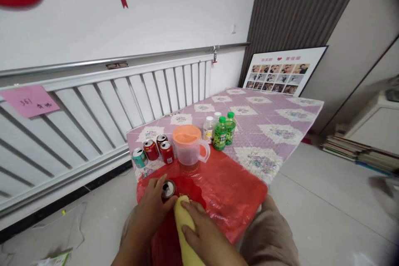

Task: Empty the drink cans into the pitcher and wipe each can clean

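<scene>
My left hand (pixel 152 210) is wrapped round a drink can (pixel 168 189) whose silver top faces up, low over the red plastic sheet (pixel 230 191). My right hand (pixel 201 232) grips a yellow cloth (pixel 184 226) and presses it against the side of that can. Both hands are close to my lap at the table's near end.
A clear jug with an orange lid (pixel 188 146) stands behind the hands. Three red cans (pixel 159 148) and a teal can (pixel 139 157) sit left of it. Green and pale bottles (pixel 222 132) stand to its right on the purple quilted table (pixel 274 131). Books (pixel 355 149) lie on the floor.
</scene>
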Available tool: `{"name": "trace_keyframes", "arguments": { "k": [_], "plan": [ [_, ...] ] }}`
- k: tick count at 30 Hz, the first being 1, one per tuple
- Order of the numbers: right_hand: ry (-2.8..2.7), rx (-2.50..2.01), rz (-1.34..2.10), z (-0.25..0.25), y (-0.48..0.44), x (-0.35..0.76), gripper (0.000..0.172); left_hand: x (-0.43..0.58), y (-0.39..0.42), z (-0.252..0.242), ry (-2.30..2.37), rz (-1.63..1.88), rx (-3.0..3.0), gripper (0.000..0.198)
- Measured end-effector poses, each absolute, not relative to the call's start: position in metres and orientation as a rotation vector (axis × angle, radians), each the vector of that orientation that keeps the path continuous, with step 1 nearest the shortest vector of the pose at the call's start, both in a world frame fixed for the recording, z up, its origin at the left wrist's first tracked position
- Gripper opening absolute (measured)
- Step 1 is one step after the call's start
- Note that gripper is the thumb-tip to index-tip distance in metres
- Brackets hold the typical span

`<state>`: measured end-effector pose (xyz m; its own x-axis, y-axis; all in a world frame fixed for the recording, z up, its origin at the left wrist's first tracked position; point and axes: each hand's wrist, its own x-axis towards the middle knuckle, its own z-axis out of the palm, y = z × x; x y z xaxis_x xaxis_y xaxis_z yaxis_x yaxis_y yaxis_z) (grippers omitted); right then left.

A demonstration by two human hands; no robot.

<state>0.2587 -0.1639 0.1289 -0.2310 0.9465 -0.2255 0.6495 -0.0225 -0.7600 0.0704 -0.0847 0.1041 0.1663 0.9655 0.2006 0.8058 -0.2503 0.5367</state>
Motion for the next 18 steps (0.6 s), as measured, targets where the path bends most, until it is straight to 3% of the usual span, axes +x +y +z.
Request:
{"name": "trace_keyframes", "arguments": {
  "k": [11, 18],
  "plan": [
    [-1.856, -1.594, 1.08, 0.109, -0.163, 0.262, 0.061, 0.041, -0.075, 0.124, 1.17, 0.658, 2.17, 0.082],
    [-1.831, -1.608, 1.088, 0.111, -0.16, 0.265, 0.062, 0.046, -0.07, 0.122, 1.135, 0.652, 2.165, 0.072]
  ]
}}
